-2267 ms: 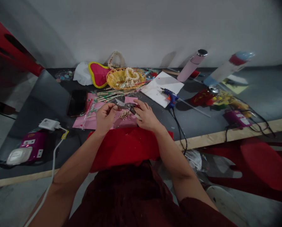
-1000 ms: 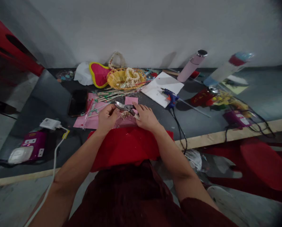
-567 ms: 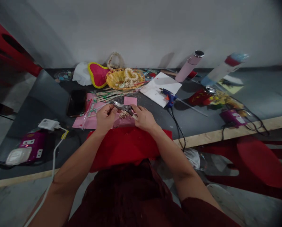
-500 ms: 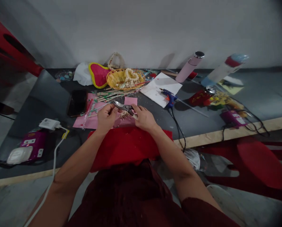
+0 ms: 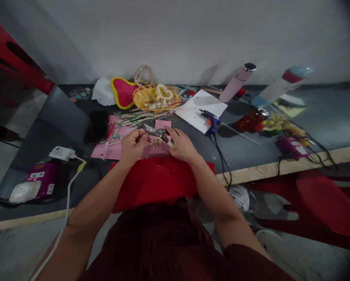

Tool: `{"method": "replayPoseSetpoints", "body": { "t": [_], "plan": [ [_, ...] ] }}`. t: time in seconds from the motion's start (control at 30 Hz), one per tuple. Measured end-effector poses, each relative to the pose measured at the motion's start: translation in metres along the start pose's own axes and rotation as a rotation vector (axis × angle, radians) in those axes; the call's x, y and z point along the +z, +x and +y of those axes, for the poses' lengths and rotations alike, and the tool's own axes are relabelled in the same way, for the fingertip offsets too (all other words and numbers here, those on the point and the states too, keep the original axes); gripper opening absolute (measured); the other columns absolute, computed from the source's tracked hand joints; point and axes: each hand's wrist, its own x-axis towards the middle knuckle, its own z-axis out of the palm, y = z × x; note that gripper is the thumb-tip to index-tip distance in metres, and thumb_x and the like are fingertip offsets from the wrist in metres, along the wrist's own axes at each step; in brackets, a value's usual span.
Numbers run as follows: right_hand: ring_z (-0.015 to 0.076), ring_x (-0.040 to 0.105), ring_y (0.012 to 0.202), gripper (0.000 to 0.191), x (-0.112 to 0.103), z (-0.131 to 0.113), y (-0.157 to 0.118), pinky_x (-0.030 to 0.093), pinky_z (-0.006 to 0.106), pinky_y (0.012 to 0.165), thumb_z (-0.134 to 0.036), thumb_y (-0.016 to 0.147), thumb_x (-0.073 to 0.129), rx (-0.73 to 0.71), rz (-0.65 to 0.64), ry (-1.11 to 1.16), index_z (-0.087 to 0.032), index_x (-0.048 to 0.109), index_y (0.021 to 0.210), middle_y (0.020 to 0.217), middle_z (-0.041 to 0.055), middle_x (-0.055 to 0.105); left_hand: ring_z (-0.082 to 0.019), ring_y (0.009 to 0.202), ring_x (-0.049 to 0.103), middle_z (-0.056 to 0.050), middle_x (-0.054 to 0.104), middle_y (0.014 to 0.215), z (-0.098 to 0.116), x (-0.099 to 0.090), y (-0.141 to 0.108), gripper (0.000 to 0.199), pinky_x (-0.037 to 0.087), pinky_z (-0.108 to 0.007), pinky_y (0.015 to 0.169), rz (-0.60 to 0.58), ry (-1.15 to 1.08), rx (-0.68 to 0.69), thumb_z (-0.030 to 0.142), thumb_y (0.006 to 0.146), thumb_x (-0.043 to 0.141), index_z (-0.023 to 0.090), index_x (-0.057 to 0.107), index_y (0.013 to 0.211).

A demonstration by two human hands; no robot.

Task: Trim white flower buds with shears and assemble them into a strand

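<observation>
My right hand (image 5: 181,145) is closed around the handles of a pair of pruning shears (image 5: 157,132); their curved metal blades point left, slightly apart. Close to the blade tips, my left hand (image 5: 134,146) is closed in a pinch. A thin pale stick (image 5: 115,143) shows on the far side of that hand, in line with its fingertips; the pinched end is mostly hidden. Below the shears lies a small heap of short pale cut pieces (image 5: 155,142) on pink paper (image 5: 100,151). A red cloth (image 5: 157,181) spreads across my lap.
Behind the hands lie printed sticks (image 5: 140,117) and a yellow basket (image 5: 140,102) holding a beaded piece. A phone (image 5: 97,128) is at left. On the right are a blue glue gun (image 5: 213,121) on white paper (image 5: 192,113), its cord, a pink flask (image 5: 236,84) and a can (image 5: 251,120).
The shears have shifted slightly, showing more of their pivot and handle. More of the heap of cut pieces is visible below them. Both hands stay in nearly the same place.
</observation>
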Motion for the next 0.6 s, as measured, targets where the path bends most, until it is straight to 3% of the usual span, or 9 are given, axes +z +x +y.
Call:
{"method": "replayPoseSetpoints", "body": {
  "t": [0.2, 0.6],
  "plan": [
    [0.0292, 0.049, 0.113, 0.063, 0.0, 0.003, 0.0, 0.043, 0.045, 0.093, -0.032, 0.085, 0.048, -0.004, -0.008, 0.005, -0.019, 0.03, 0.145, 0.128, 0.0127, 0.054, -0.011, 0.052, 0.059, -0.001, 0.067, 0.058, 0.008, -0.003, 0.001, 0.021, 0.04, -0.02, 0.048, -0.064, -0.02, -0.012, 0.031, 0.083, 0.057, 0.017, 0.063, 0.068],
    [0.0252, 0.057, 0.1, 0.053, -0.002, -0.007, -0.002, 0.045, 0.035, 0.088, -0.022, 0.086, 0.045, 0.019, -0.02, -0.035, -0.02, 0.039, 0.139, 0.113, 0.0106, 0.062, -0.01, 0.057, 0.058, -0.003, 0.07, 0.065, -0.002, 0.0, 0.0, 0.02, 0.042, -0.02, 0.053, 0.017, -0.005, -0.007, 0.032, 0.083, 0.058, 0.017, 0.065, 0.072]
  ]
}}
